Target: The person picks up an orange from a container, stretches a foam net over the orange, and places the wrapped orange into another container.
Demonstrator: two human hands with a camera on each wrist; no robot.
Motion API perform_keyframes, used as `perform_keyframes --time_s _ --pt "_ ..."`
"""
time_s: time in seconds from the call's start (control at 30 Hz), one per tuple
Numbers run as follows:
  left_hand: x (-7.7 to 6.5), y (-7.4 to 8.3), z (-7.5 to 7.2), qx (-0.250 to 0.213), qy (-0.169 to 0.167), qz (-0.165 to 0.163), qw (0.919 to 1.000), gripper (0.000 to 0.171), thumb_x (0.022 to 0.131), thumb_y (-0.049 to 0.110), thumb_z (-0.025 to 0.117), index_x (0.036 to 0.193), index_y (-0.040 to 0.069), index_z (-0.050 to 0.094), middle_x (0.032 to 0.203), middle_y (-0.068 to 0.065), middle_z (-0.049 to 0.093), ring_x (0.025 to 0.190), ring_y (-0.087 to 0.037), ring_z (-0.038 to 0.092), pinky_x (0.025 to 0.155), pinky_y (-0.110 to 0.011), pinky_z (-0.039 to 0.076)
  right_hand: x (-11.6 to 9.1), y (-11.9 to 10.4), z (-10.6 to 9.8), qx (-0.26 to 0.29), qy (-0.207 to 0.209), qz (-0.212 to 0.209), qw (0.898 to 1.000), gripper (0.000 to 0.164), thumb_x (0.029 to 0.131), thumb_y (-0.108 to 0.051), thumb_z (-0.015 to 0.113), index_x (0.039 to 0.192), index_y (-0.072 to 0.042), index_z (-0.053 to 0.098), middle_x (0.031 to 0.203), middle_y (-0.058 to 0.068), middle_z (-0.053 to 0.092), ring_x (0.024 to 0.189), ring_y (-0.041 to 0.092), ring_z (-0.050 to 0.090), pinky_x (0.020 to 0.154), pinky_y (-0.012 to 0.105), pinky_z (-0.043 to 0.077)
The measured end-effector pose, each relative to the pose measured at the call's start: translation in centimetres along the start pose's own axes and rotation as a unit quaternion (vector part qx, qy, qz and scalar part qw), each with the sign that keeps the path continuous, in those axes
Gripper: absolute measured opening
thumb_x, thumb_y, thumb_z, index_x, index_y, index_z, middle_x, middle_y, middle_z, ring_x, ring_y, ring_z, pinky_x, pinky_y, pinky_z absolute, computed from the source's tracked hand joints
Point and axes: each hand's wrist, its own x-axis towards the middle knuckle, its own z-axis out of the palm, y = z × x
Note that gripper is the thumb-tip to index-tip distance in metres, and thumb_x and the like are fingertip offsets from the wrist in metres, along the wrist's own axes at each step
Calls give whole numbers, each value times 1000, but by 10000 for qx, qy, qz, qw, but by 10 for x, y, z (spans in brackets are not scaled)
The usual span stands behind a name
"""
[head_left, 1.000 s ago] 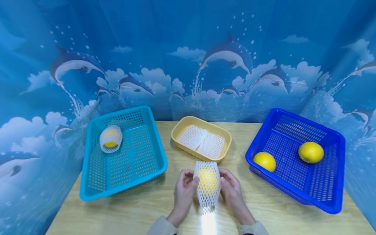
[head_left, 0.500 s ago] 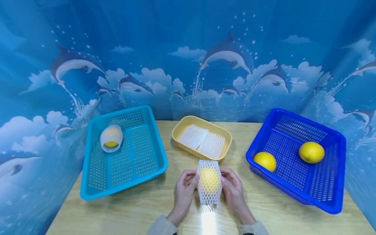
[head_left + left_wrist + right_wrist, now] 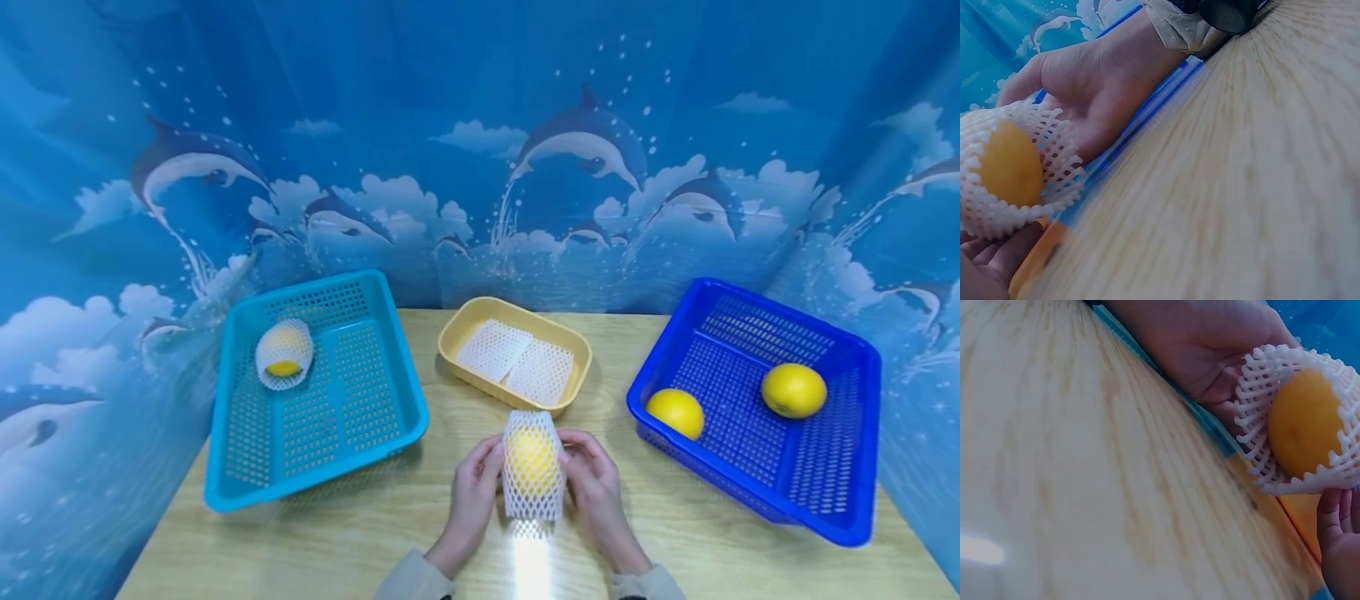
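In the head view, a yellow citrus fruit [image 3: 533, 462] sits inside a white foam net sleeve [image 3: 534, 507] between the two hands. My left hand [image 3: 471, 492] grips the sleeve's left side with thumb and fingers. On the opposite side, my right hand [image 3: 597, 492] pinches it with curled fingers. Both wrist views look into the sleeve's near end, where the bare fruit [image 3: 1011, 164] shows through the opening. The netting [image 3: 1257, 419] extends past the fruit there. Some fingers are hidden behind the sleeve.
A teal basket [image 3: 318, 492] at left holds one netted fruit [image 3: 283, 354]. Flat foam nets [image 3: 492, 348] lie in a tan tray [image 3: 457, 379] at centre back. At right, a blue basket [image 3: 750, 492] contains two bare yellow fruits [image 3: 794, 390]. A dolphin-print curtain [image 3: 480, 125] stands behind.
The sleeve's near end has drawn up a little away from me, and the sleeve has tilted slightly. The left hand's fingers have shifted slightly along its side; both hands keep their hold.
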Motion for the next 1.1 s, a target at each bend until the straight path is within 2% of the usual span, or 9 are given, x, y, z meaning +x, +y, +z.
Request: perform_keyframes --time_s 0.13,0.27,0.43,0.6,0.73,0.9,1.1 --pt "-1 1 -2 276 -254 61 9993 50 105 40 42 137 2 53 132 -15 60 115 -27 62 90 -28 53 -1 -1 3 -448 229 105 9987 29 91 8 56 118 17 51 108 11 64 90 17 61 77 25 54" --pt "0 1 -3 312 -455 206 9983 51 103 36 47 139 0 49 136 -18 57 122 -28 57 99 -30 47 -1 -4 6 -785 323 168 9963 29 90 6 61 118 13 55 106 12 63 88 18 60 74 25 54" --pt "1 0 -3 -19 -747 338 9966 51 98 30 53 139 -1 47 131 -16 58 119 -24 57 101 -29 45 -1 -11 12 -1108 263 160 9934 29 87 5 67 115 7 59 99 13 61 84 17 58 71 23 52" --pt "0 5 -2 -561 -995 -21 9935 63 89 27 67 141 2 43 127 -12 58 112 -21 58 98 -30 47 -1 -20 20 -1214 0 -96 9926 32 83 9 70 113 9 59 95 14 58 81 14 54 71 19 50" --pt "-2 16 -2 -691 -880 -396 9929 72 81 20 77 141 2 42 122 -12 59 105 -22 61 93 -33 51 1 -27 28 -1289 -112 -155 9915 33 81 9 71 111 9 60 94 14 58 81 13 55 72 19 51" --pt "-7 34 -7 -810 -795 -754 9907 72 79 14 78 140 2 42 121 -13 59 103 -23 62 91 -33 53 4 -36 35 -1346 -426 -171 9898 28 85 6 69 110 8 59 100 14 58 86 14 57 75 22 54" --pt "-14 53 -16 -971 -1018 -971 9853 74 80 11 76 143 2 39 117 -14 60 99 -23 63 89 -35 54 12 -43 42 -1228 -761 -408 9887 16 91 5 62 106 9 59 92 7 56 80 11 56 58 21 51"
